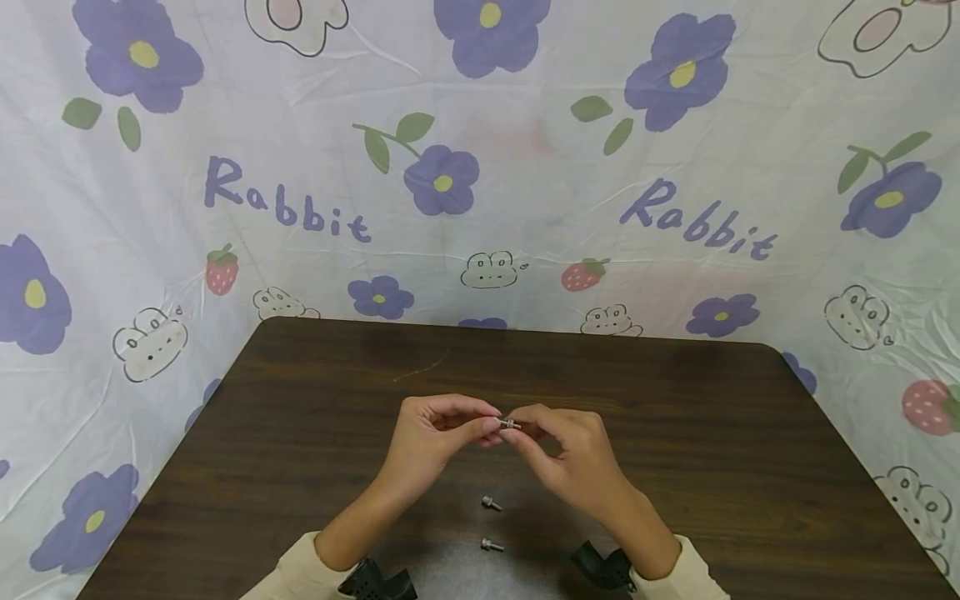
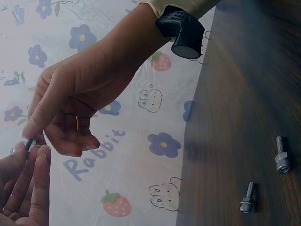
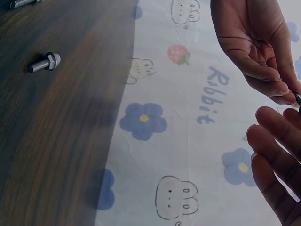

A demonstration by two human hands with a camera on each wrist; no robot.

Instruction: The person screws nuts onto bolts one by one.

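Note:
Both hands meet over the middle of the table around one small metal bolt [image 1: 509, 423]. My left hand [image 1: 431, 433] pinches its left end between thumb and fingertips. From the other side, the thumb and forefinger of my right hand [image 1: 573, 454] close around its right end. Dark threads of this bolt [image 2: 29, 144] show between the fingertips in the left wrist view; the rest is covered by fingers. Below the hands lie two similar bolts, a farther one [image 1: 491, 503] and a nearer one [image 1: 492, 545], each with a ring-like piece by its head.
The dark wood-grain table [image 1: 300, 400] ends at a back edge against a white curtain [image 1: 525, 108] printed with flowers, rabbits and strawberries. Black wrist devices sit on the left forearm [image 1: 377, 581] and the right forearm [image 1: 603, 567].

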